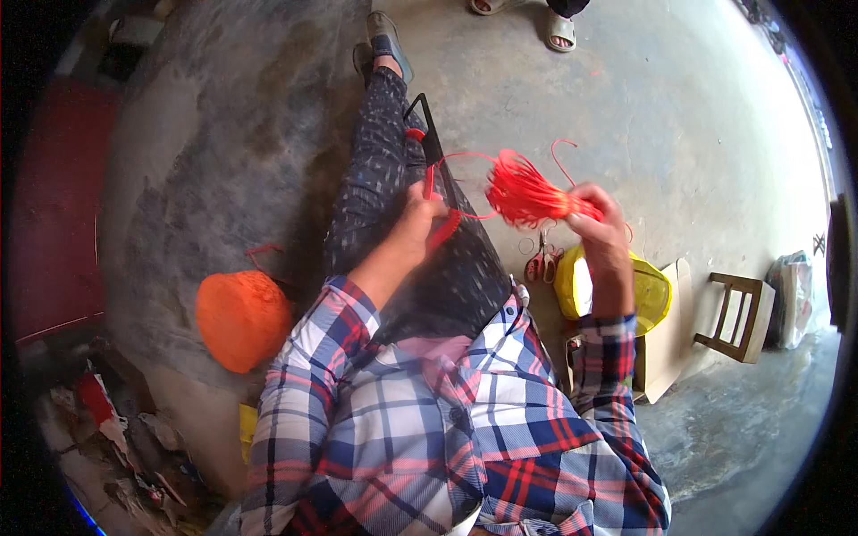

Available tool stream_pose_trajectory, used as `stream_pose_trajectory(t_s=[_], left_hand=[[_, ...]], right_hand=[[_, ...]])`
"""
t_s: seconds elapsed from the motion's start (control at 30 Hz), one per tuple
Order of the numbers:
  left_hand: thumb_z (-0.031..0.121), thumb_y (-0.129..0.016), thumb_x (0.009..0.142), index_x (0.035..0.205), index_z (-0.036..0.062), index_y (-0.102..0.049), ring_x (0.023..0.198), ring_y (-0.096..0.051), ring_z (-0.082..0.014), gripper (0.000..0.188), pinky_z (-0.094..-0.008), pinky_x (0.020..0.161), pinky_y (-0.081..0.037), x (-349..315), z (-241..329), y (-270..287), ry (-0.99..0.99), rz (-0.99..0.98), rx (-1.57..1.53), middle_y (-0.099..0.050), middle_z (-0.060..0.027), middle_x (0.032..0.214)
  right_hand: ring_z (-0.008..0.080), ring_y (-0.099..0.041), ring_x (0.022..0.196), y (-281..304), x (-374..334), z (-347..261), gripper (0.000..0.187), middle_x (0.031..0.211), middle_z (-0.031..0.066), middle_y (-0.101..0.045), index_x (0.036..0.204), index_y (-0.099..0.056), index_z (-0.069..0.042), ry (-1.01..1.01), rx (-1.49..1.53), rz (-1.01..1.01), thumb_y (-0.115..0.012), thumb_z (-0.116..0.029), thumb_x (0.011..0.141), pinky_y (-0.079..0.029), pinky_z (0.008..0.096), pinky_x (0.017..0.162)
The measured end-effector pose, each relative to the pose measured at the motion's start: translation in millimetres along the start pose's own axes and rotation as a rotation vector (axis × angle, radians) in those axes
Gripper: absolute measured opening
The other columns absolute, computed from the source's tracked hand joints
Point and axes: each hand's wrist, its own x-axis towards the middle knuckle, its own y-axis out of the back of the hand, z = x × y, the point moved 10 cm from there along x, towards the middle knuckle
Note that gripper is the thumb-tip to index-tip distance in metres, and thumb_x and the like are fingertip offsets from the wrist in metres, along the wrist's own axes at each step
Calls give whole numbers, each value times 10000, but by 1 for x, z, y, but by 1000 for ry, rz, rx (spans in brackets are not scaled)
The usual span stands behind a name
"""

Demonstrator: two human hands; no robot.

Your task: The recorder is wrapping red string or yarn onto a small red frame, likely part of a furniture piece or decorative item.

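Observation:
Over my lap, my left hand (pixel 418 221) is closed round a curved red corded band (pixel 444 230), whose upper end sticks up past the thumb. My right hand (pixel 597 219), raised farther right, grips a looped bundle of thin red cord (pixel 521 190) by its gathered end. The bundle's loops point left toward my left hand. A strand of cord arcs across the gap between the hands, and a loose end curls up above the bundle. A thin black frame (pixel 431 134) stands along my outstretched legs, partly behind my left hand, with a small red piece (pixel 415 134) near its top.
Scissors (pixel 542 261) lie on the floor beside a yellow bag (pixel 652 290) and a cardboard piece (pixel 670 348). A wooden stool (pixel 740 317) stands at right. An orange rounded thing (pixel 241 320) sits at left, near scraps (pixel 116 429). Another person's sandalled feet (pixel 560 34) are ahead.

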Motion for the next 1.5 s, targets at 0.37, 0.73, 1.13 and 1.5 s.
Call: stream_pose_trajectory(t_s=[0.37,0.73,1.13,1.5], left_hand=[[67,-553,667,1343,83,-397,1025,-419,-164,695,-285,965,-349,-32,-6,-10,-102,-124,100,-401,-28,1079],[112,-585,653,1380,92,-366,1074,-397,-178,760,-311,1023,-283,-40,-10,-12,-104,-145,102,-386,-35,1106],[134,-573,642,1357,57,-368,1087,-421,-212,748,-347,977,-361,-24,-1,-14,-134,-192,99,-387,-79,1144],[68,-596,695,1332,95,-403,1132,-469,-267,666,-397,946,-429,-23,-25,-1,-208,4,359,-463,-135,1198]], right_hand=[[141,-549,771,119,-86,-19,309,769,11,-546,808,-511,-62,-143,-240,118,-768,-62,637,-445,267,689],[93,-538,762,-99,-72,69,265,825,-35,-574,1034,-608,-32,-159,-67,-271,-671,-77,781,-430,228,727],[59,-472,598,-102,-8,39,47,702,-48,-500,887,-533,-72,-194,75,-93,-571,-76,861,-366,226,527],[90,-490,628,-125,-74,-16,155,709,-2,-502,859,-511,-70,-167,298,-148,-606,-63,736,-392,243,574]])
